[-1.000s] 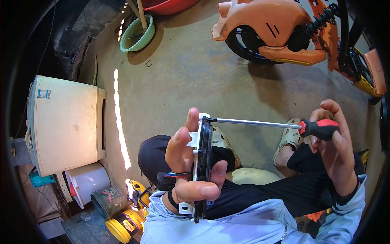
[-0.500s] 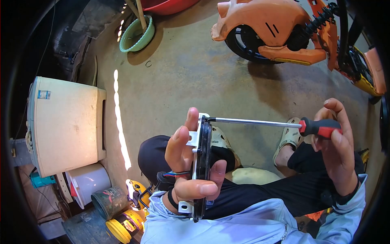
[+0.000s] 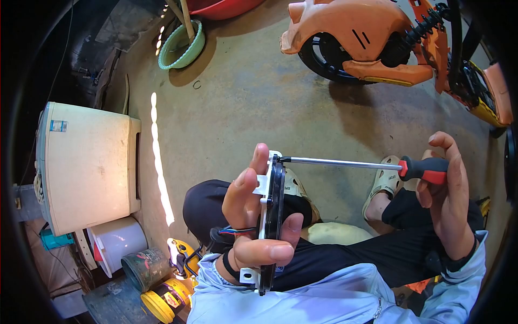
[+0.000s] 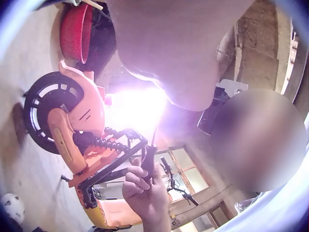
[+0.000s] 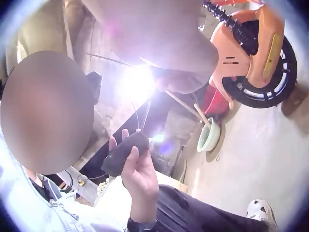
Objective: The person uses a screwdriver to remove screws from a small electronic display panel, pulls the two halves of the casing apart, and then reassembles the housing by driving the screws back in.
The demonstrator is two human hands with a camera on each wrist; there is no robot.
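Observation:
In the head view my left hand (image 3: pixel 245 216) grips a flat black-and-white unit (image 3: pixel 274 210) with mounting tabs, held on edge, its thumb and fingers on both sides. Colored wires (image 3: pixel 237 230) come out near the palm. My right hand (image 3: pixel 450 200) holds the red-and-black handle of a screwdriver (image 3: pixel 345 163), one finger raised above it. The metal shaft lies nearly level, its tip at the upper end of the unit's black side. The right wrist view shows the unit's dark rounded face (image 5: pixel 126 153) in the left hand. Bright glare covers part of both wrist views.
An orange scooter (image 3: pixel 356 38) stands at the upper right. On the left are a white cabinet (image 3: pixel 89 162), a white bucket (image 3: pixel 121 243), a dark bucket (image 3: pixel 144 267) and a yellow-lidded tub (image 3: pixel 162 299). A green basin (image 3: pixel 183 51) sits on the floor behind.
The screwdriver handle has rotated and the right-hand fingers have shifted around it. The left hand and the unit have moved slightly right; the tip stays at the unit's upper end.

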